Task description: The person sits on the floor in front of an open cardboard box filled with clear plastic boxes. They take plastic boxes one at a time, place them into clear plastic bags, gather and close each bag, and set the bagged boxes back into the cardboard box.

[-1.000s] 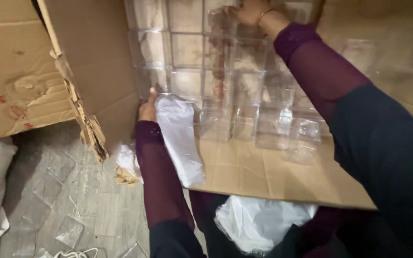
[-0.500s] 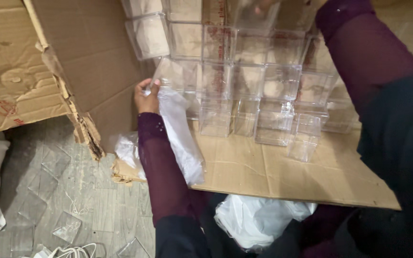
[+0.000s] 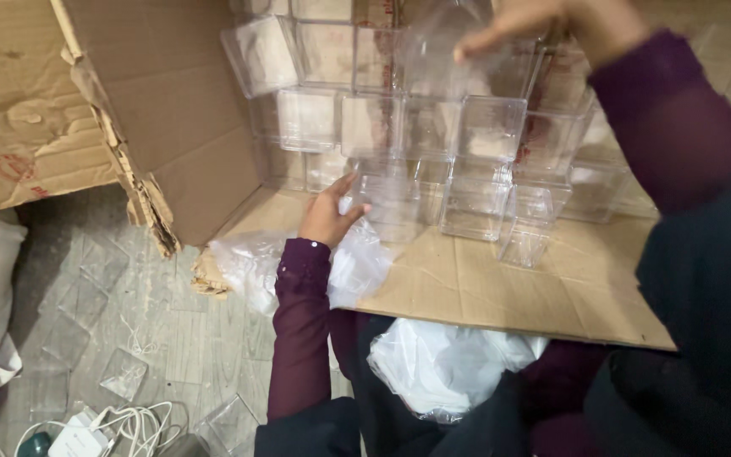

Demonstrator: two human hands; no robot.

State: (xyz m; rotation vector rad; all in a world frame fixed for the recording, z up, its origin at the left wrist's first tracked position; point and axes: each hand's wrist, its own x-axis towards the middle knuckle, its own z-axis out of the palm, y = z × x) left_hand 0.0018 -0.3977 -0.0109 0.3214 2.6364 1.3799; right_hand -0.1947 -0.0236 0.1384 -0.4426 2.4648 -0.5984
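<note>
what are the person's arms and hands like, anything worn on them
Both arms wear long, dark maroon sleeves of thin fabric. The left sleeve ends in a snug cuff with small bead-like dots at the wrist. The right sleeve looks looser and slightly sheer. The left hand and right hand are bare: no gloves, no visible rings.

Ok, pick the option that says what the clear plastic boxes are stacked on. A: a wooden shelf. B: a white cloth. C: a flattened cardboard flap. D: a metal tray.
C: the clear plastic boxes sit on the brown cardboard flap of the opened carton, ahead of the left hand.
</note>
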